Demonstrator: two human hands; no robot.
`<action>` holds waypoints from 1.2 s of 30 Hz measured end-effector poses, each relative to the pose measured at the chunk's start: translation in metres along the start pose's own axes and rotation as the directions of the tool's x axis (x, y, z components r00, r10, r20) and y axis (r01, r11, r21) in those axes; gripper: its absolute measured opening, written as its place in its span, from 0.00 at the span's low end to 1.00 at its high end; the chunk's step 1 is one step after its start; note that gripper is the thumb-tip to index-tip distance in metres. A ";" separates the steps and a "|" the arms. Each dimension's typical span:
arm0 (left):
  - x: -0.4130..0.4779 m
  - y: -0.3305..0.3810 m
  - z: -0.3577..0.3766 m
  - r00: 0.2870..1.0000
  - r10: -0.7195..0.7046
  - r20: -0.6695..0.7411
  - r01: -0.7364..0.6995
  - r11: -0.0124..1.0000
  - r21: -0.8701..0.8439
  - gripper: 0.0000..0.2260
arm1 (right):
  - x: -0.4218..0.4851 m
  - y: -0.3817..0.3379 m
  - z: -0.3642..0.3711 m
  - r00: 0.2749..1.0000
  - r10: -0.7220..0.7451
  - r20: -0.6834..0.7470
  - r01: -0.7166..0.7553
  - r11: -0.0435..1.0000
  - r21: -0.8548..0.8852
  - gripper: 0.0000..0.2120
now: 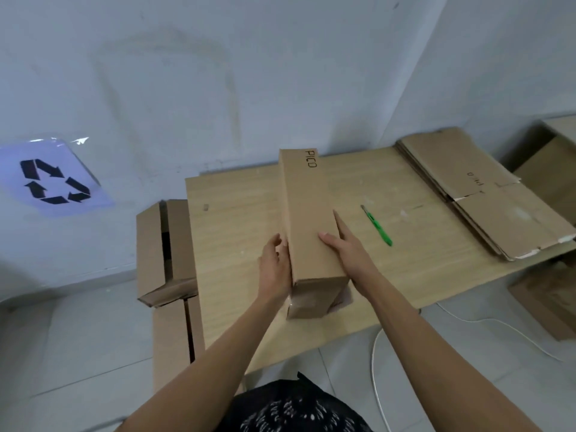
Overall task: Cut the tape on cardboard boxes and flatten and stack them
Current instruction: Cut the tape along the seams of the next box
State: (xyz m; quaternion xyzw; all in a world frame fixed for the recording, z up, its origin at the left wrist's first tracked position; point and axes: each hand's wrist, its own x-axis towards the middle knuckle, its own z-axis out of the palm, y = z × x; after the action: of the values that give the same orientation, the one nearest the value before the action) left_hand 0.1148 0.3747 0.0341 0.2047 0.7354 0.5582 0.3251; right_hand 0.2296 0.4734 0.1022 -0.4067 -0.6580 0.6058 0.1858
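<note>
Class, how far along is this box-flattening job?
Done: flattened stack on the right of the table. In hand: left hand and right hand press the unflattened PICO box between them; green cutter lies beside it. Left: that box, plus boxes beside the table.

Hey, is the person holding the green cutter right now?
No, the green cutter lies on the table beside the box, and the left hand and right hand press the box.

A long box (307, 219) lies on the worktop (237, 219), the cutter (377, 226) just right of it, flattened boxes (486, 191) stacked far right, more boxes (165, 251) left beside the worktop.
</note>
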 end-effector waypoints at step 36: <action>0.117 -0.026 0.103 0.801 -0.543 -0.253 0.480 0.834 -0.271 0.30 | 0.268 0.081 -0.147 0.928 0.205 0.311 -0.041 0.885 -0.463 0.21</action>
State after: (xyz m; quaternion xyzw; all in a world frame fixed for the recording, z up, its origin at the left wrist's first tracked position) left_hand 0.1072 0.5157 -0.0367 -0.1278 0.7479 0.5435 0.3590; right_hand 0.2019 0.7672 -0.0121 -0.3654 -0.7745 0.5111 -0.0729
